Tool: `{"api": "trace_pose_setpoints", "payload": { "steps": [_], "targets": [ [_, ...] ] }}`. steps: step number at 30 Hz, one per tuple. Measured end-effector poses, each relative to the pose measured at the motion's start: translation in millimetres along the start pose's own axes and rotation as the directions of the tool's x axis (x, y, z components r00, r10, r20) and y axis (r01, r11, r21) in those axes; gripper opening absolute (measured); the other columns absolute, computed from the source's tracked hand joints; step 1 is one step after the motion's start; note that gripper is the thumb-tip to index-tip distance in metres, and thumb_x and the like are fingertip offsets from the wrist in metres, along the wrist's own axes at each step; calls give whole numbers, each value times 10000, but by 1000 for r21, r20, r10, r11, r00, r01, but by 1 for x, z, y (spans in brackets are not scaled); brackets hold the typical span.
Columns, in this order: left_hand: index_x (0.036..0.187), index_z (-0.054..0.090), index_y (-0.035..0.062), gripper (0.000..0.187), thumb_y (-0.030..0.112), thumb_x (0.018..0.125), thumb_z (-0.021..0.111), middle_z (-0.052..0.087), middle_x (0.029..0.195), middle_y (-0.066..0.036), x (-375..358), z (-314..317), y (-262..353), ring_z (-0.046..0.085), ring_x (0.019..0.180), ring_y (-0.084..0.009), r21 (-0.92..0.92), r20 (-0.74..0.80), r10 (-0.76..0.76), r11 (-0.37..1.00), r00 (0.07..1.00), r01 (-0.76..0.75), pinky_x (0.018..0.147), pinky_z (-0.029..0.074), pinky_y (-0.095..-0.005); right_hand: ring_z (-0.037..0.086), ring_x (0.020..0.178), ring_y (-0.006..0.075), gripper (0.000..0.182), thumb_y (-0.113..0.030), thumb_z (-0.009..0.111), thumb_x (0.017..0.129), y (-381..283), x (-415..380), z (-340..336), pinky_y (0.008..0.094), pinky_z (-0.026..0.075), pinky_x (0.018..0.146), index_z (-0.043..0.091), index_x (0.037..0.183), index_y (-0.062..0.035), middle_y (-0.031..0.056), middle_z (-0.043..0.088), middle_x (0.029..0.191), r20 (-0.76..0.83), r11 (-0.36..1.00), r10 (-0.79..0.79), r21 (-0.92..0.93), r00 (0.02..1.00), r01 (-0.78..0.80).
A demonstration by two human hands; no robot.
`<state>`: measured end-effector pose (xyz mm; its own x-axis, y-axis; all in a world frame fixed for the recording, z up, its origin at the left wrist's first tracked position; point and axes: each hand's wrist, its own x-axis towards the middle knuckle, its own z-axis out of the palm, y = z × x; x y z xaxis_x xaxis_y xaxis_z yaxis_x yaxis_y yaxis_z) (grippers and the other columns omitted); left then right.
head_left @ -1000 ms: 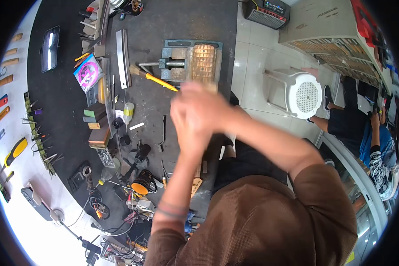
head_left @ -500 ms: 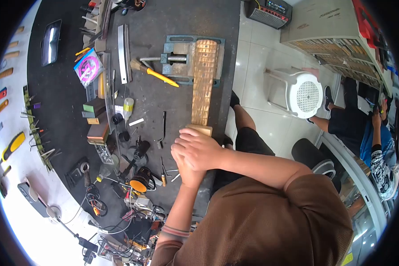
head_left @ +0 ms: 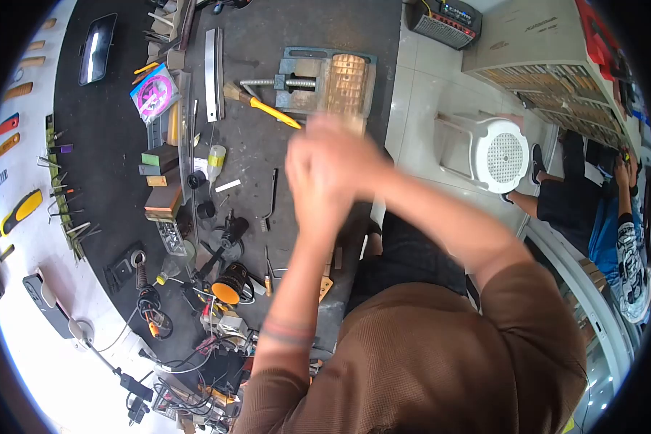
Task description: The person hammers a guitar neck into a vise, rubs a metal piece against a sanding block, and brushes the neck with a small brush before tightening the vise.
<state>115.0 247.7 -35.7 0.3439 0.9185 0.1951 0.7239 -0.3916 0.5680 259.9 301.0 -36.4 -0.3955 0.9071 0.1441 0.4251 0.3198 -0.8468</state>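
A long wooden piece with a ridged, patterned top (head_left: 349, 76) lies on a blue-green metal vise (head_left: 372, 69) on the dark workbench. My left hand (head_left: 307, 181) and my right hand (head_left: 347, 155) are pressed together over the wooden piece's lower stretch, both blurred by motion. Their fingers look curled closed, and whatever is beneath them is hidden. Just left of the piece, a yellow-handled brush (head_left: 271, 112) rests near the vise's screw.
A metal straightedge (head_left: 211, 76), sanding blocks (head_left: 164, 200), a small bottle (head_left: 215, 160) and tangled cables (head_left: 184, 394) lie on the bench. To the right stand a white stool (head_left: 503, 155), an amplifier (head_left: 445, 25) and another person (head_left: 579, 199).
Both hands have moved together up along the wooden piece toward the vise, covering its lower part. The whole view has shifted slightly. The pale block edge seen under them before is now hidden.
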Motion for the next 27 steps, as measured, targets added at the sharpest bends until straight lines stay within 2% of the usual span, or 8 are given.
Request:
{"api": "trace_pose_setpoints", "payload": {
  "steps": [5,8,9,13,18,21,24,27],
  "targets": [
    [1444,638,29,607,198,895,833,611,1370,-218,-106,-30,19,588,1361,-461,-7,104,-303,952,947,305,1174,481,-572,655,1130,305,151,-315,745,874,-47,-70,81,509,496,1123,716,947,-186,54,689,978,-34,990,-139,-4,990,139],
    [1436,653,14,649,187,846,859,625,1362,-235,4,5,0,610,1344,-463,-166,4,-80,983,997,80,1150,512,-546,658,1078,302,75,-310,765,849,-2,2,-11,475,537,953,746,888,-249,20,700,923,-20,999,-7,47,1000,8],
    [1394,677,-10,624,159,822,858,632,1377,-258,62,20,-1,603,1339,-484,26,-69,117,993,991,-116,1143,515,-572,668,1066,320,136,-304,729,853,24,32,-41,474,548,910,778,940,-212,25,725,949,-55,994,-12,110,998,18],
    [1313,739,-58,582,188,817,917,583,1442,-325,196,55,19,569,1334,-546,0,-82,-132,991,988,133,1156,523,-582,679,1042,379,216,-273,695,872,110,93,-75,529,547,881,780,1022,-141,89,754,978,-116,977,-205,-79,972,197],
    [1378,694,-1,613,191,817,846,641,1352,-235,31,14,1,585,1336,-488,93,-103,100,992,990,-91,1164,488,-599,652,1111,386,214,-312,753,858,13,13,-18,531,515,963,707,983,-143,105,729,1058,-37,1000,-11,13,999,12],
    [1444,665,33,611,189,879,839,627,1387,-222,-122,-34,14,589,1353,-472,51,67,-166,985,984,163,1183,466,-587,712,1156,357,147,-233,736,870,-63,-76,71,524,488,1232,698,982,-146,116,719,1007,-24,995,-81,61,996,82],
    [1448,661,36,601,192,895,838,625,1386,-219,-125,-46,29,594,1340,-463,143,172,-276,957,946,253,1173,472,-585,698,1181,337,155,-234,715,867,-66,-84,85,517,490,1202,706,999,-153,90,716,989,-11,991,-113,70,994,113],
    [1397,703,11,622,176,815,851,617,1426,-256,-12,7,-4,564,1384,-505,-103,52,-56,993,997,61,1202,451,-613,651,1188,331,121,-307,741,868,-7,-11,-7,486,528,974,734,923,-199,61,714,1014,-28,998,15,63,999,-13]
  ]
}}
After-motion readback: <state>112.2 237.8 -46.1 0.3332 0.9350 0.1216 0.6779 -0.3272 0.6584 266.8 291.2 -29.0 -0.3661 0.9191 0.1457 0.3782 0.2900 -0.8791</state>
